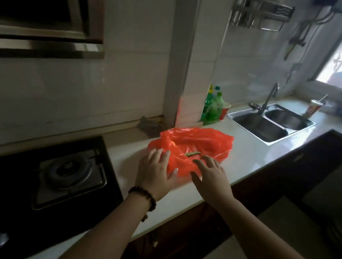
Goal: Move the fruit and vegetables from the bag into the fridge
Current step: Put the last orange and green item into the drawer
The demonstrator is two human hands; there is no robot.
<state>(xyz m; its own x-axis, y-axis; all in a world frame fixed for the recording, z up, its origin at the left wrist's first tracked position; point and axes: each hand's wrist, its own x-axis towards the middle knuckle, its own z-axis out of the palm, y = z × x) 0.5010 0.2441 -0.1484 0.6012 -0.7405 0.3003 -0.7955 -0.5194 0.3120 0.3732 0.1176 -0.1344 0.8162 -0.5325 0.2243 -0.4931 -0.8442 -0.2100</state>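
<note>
step: reaching to open crumpled red plastic bag on white countertop
left hand: fingers spread, touching bag
right hand: fingers spread, empty
next: part bag mouth, grab green vegetable piece

At frame centre the bag lies on the desk, both hands at its near edge. The stove sits lower left, bottles behind the bag, the sink upper right.

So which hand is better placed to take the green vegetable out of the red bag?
Probably the right hand: its fingertips are just beside the green vegetable at the red bag opening. The left hand rests at the bag's left edge, farther away.
</note>
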